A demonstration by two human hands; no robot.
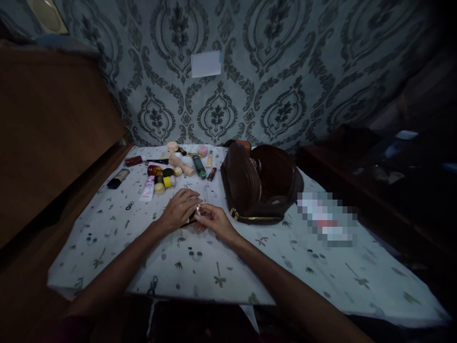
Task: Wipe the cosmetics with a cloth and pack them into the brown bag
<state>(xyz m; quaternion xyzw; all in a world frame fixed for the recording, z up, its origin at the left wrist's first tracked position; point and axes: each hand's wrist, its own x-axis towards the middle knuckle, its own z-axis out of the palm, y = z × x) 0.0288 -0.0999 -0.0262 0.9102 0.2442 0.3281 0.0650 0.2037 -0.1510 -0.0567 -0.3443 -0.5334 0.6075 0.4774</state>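
Note:
Both hands meet over the white patterned cloth (200,267) on the table. My left hand (179,208) curls palm down over a small dark item (193,216) with a shiny metal end. My right hand (214,220) pinches the same item from the right; its fingers are closed on it. What the item is stays unclear in the dim light. A brown zip pouch (262,183) lies open just to the right of my hands.
Several small cosmetics (167,171) lie scattered at the cloth's far left: tubes, little jars, a green bottle (199,166), a dark stick (117,178). A wooden panel (50,128) rises on the left. Patterned wallpaper (250,71) stands behind. A pixelated patch (326,219) lies right of the pouch.

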